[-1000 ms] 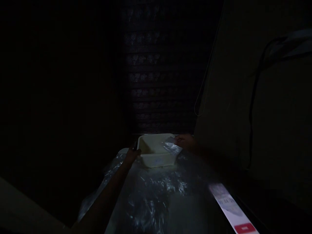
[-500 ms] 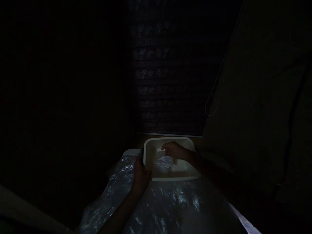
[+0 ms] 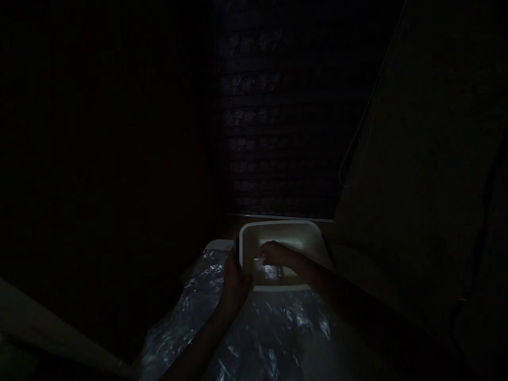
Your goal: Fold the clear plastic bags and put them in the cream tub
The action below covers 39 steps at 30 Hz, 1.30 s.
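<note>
A white tub point(image 3: 286, 288) with a raised rim stands on a surface spread with shiny clear plastic point(image 3: 262, 333). My left hand point(image 3: 235, 278) is closed round a dark, flat, narrow object point(image 3: 237, 251) at the tub's left side, its thumb by the rim. Inside the tub, the bent fingers of my right hand point(image 3: 275, 253) are at the top edge of a small clear plastic piece point(image 3: 269, 271); the fingers look pinched, but the dimness hides the exact grip.
Beyond the tub hangs a dark patterned blind point(image 3: 254, 143), with a thin looped cord point(image 3: 351, 153) at its right. A pale slanting edge point(image 3: 59, 328) crosses the lower left. Much of the scene is very dark.
My right hand has moved down and slightly left inside the tub, to the clear plastic piece. The tub and my left hand appear slightly further right in view.
</note>
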Each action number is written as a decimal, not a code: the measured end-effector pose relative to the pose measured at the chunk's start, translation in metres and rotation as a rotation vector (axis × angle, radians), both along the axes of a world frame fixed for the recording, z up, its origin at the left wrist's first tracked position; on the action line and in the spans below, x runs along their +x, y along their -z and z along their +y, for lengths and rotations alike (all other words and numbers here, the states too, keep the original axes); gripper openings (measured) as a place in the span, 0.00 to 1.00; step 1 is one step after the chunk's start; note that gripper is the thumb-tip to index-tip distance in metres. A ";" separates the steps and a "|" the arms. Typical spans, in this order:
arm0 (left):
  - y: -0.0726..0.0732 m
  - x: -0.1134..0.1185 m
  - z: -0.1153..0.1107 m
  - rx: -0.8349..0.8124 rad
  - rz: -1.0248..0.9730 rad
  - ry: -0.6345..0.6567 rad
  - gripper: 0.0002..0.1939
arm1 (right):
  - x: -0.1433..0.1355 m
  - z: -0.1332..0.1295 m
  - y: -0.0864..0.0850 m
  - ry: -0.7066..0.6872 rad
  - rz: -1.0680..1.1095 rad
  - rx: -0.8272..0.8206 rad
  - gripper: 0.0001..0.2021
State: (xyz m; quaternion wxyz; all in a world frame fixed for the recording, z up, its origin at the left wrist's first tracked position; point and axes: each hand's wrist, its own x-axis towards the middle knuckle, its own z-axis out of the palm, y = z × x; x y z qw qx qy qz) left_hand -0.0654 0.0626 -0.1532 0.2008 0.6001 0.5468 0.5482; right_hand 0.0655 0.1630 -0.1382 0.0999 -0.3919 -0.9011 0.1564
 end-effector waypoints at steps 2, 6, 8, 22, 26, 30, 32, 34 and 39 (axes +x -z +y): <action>0.000 -0.001 0.002 -0.013 0.020 -0.019 0.35 | 0.001 0.001 -0.002 0.011 -0.010 0.033 0.12; -0.007 -0.002 0.010 -0.049 0.079 -0.045 0.33 | 0.007 0.002 -0.010 0.063 -0.013 0.106 0.12; -0.012 -0.002 0.014 -0.083 0.107 -0.050 0.33 | 0.014 0.002 -0.017 0.090 -0.005 0.127 0.11; -0.036 -0.006 0.051 -0.098 0.450 -0.161 0.19 | 0.091 -0.066 -0.057 0.305 0.120 0.489 0.10; -0.041 0.006 0.026 0.027 0.533 -0.181 0.18 | 0.109 -0.092 -0.044 0.250 0.038 0.447 0.11; -0.032 0.031 -0.022 0.221 0.771 -0.049 0.17 | 0.127 -0.115 -0.016 0.272 -0.078 0.369 0.10; -0.023 0.044 -0.046 0.244 0.828 0.031 0.17 | 0.132 -0.126 0.000 0.315 -0.091 0.363 0.14; -0.013 0.054 -0.064 0.243 0.840 0.071 0.17 | 0.135 -0.136 0.011 0.328 -0.106 0.363 0.17; -0.002 0.073 -0.087 0.209 0.817 0.129 0.17 | 0.132 -0.146 0.015 0.394 -0.139 0.367 0.09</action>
